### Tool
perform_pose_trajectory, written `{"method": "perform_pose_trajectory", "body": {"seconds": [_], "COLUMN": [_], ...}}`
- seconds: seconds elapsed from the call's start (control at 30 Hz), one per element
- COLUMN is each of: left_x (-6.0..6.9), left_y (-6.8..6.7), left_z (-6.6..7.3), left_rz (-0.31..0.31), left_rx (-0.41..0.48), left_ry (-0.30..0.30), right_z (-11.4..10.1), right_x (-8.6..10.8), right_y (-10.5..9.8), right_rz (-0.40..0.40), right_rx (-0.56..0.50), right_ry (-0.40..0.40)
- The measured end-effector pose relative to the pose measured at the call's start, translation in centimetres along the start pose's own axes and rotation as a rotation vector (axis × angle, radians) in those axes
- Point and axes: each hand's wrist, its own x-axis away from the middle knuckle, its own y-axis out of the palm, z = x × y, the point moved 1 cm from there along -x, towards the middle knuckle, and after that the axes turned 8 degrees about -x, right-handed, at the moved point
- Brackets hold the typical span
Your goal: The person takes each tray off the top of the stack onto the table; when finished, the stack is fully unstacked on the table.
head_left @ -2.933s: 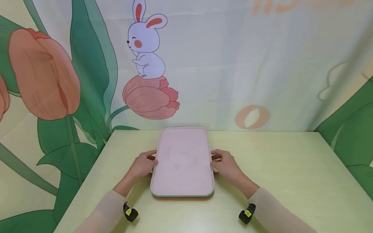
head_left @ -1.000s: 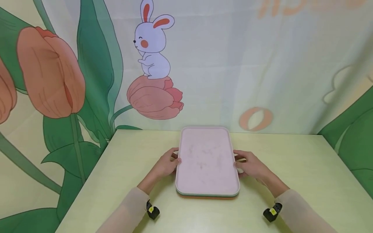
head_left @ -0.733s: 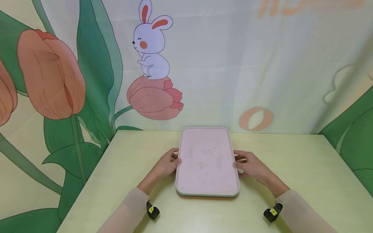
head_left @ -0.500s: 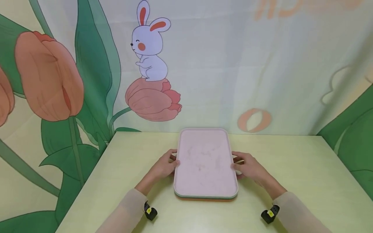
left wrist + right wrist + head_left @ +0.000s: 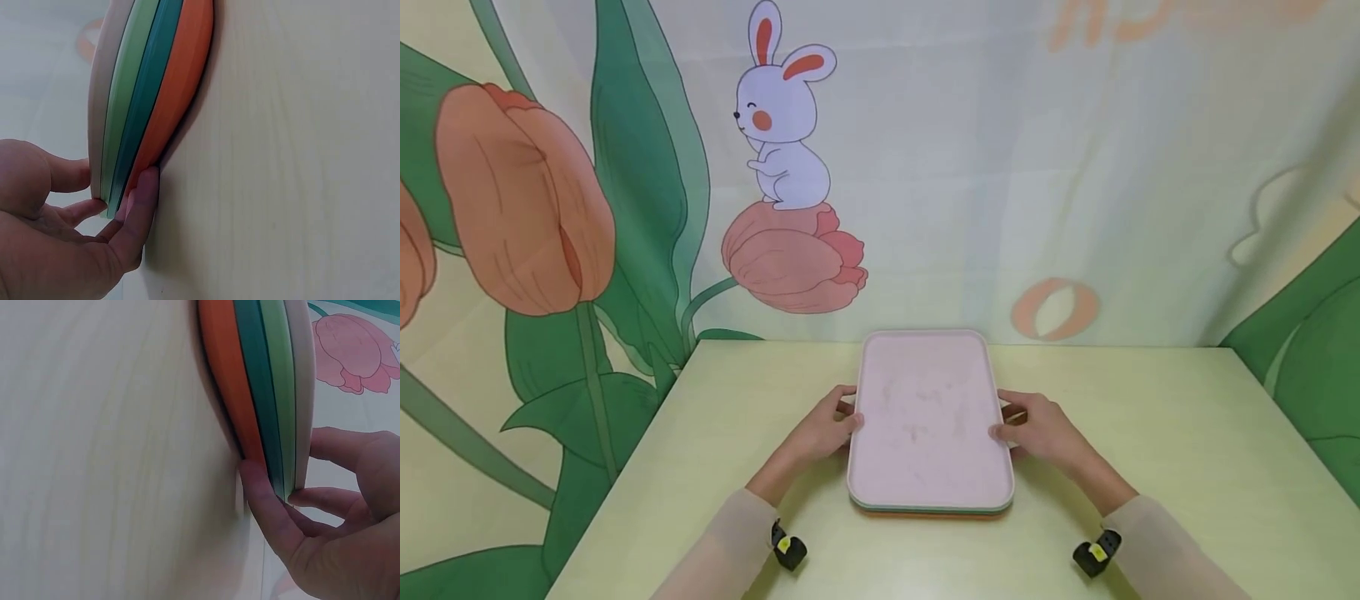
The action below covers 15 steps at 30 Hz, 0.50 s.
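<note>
A stack of rectangular trays lies on the table, short side facing me. On top is a pink tray [image 5: 928, 417] with a low rim and faint smudges. Below it, in the left wrist view, come a light green tray [image 5: 128, 87], a teal tray [image 5: 149, 87] and an orange tray [image 5: 178, 81] at the bottom. My left hand [image 5: 823, 429] grips the stack's left side, thumb at the top rim and fingers low against the edges. On the opposite side my right hand [image 5: 1041, 429] holds it likewise, its thumb tip over the pink rim.
The pale yellow table [image 5: 1150, 433] extends to both sides of the stack. Behind its far edge hangs a printed curtain [image 5: 940, 167] with a rabbit and tulips. Each wrist carries a small black camera, such as the left camera [image 5: 790, 550].
Both hands have shifted the stack to the right since the earliest frame. Over the last second it stays nearly still, while my right thumb slides further onto the pink rim.
</note>
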Motion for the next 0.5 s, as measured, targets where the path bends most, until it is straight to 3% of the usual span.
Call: {"method": "perform_pose_trajectory", "body": {"seconds": [0.3,0.4,0.5], "left_x": [-0.2,-0.2,-0.2], "left_y": [-0.3,-0.3,-0.3], "left_z": [0.1,0.0,-0.1], "left_rz": [-0.047,-0.049,-0.057], "left_rx": [0.114,0.128,0.138], "left_ry": [-0.04,-0.056,-0.063], "right_z": [-1.0,-1.4,-1.7], "right_x": [0.0,0.0,0.0], "right_y": [-0.4,-0.5,-0.8], "right_rz": [0.049,0.053,0.036], "right_rx": [0.204,0.143,-0.028], "right_ry": [-0.06,-0.05,-0.015]}}
